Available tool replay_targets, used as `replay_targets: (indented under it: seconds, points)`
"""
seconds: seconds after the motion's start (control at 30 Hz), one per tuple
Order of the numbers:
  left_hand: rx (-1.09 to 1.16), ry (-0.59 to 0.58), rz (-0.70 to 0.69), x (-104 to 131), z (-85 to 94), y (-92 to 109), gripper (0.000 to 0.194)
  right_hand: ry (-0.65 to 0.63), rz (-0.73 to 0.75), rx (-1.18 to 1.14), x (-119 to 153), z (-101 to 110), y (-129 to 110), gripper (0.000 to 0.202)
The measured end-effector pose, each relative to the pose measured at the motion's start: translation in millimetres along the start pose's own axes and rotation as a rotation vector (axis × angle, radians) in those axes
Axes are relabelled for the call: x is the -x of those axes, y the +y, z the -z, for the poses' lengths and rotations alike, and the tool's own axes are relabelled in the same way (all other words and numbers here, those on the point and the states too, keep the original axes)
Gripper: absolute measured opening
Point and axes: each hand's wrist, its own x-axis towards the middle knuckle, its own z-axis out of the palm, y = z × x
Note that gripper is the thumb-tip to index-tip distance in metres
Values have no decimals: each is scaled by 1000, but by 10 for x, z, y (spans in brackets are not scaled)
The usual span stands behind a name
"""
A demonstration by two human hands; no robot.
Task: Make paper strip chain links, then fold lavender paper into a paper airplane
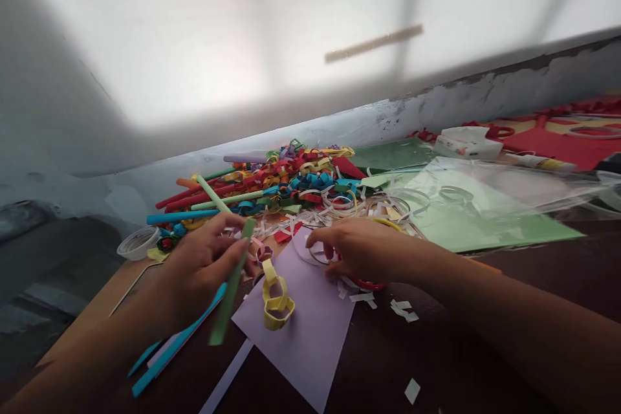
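Observation:
My left hand (213, 259) is closed on a green paper strip (233, 284), pinched between thumb and fingers, its lower end hanging toward me. Beside it, a chain of yellow paper loops (276, 301) rests over a purple sheet (305, 317), with a small pinkish loop at its upper end. My right hand (347, 246) is curled above the sheet's upper right part, fingertips at a thin pale ring of strip (317, 255); whether it grips that ring is unclear. Part of a red round object (369, 285) shows beneath the right hand.
A heap of coloured paper chains (310, 174) lies at the back. Blue strips (179, 343) are at front left, near a white tub (138, 244). Green sheets (504, 220), clear plastic and a white box (468, 142) lie right. Paper scraps (403, 310) dot the dark surface.

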Motion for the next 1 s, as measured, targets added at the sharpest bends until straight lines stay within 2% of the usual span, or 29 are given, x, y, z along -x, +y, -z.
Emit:
replay_targets:
  seconds: [0.07, 0.1, 0.17, 0.27, 0.43, 0.6, 0.7, 0.8, 0.9, 1.0]
  points:
    - [177, -138, 64, -120, -222, 122, 30, 28, 2, -2, -23, -23, 1, 49]
    - [262, -162, 74, -167, -318, 161, 31, 67, 15, -11, -30, -23, 10, 48]
    - [441, -119, 81, -213, -462, 182, 27, 198, 62, -58, -37, -4, 38, 46]
    - [646, -68, 93, -166, -571, 115, 25, 401, 94, -214, -38, 40, 64, 47]
    - [715, 9, 85, -23, -623, 47, 18, 506, -16, -623, -65, 26, 19, 36]
    - [753, 21, 66, -45, -648, 19, 19, 583, 13, -846, -84, -41, -43, 19]
    - [743, -15, 71, -61, -668, -14, 23, 589, 38, -863, -70, -71, -87, 21]
    - [726, -27, 100, -45, -693, -17, 28, 558, 50, -779, -51, -89, -140, 25]
    - [737, -36, 107, -15, -705, -3, 27, 615, 75, -703, -35, -96, -202, 10]
    - [752, -40, 122, 11, -709, 13, 22, 679, 45, -709, -18, -103, -260, 10]
